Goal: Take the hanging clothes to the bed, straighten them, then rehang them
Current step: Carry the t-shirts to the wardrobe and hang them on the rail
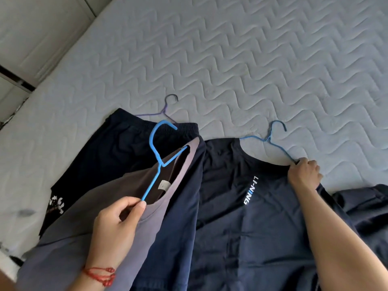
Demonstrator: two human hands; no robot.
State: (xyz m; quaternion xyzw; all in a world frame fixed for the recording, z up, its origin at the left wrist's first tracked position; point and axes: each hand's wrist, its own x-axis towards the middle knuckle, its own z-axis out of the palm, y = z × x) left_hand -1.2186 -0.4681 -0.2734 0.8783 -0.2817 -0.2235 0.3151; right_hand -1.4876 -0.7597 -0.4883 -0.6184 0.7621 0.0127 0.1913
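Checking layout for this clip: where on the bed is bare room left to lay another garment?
The mattress is bare beyond the purple hanger and the thin blue hanger. It is crowded nearer: black shorts, grey shirt and navy shirt overlap.

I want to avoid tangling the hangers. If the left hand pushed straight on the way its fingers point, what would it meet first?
The left hand pinches the bright blue hanger and points up and right. Pushed on, it would probably first meet the grey shirt at its collar, then the dark shorts beyond. Depth is unclear.
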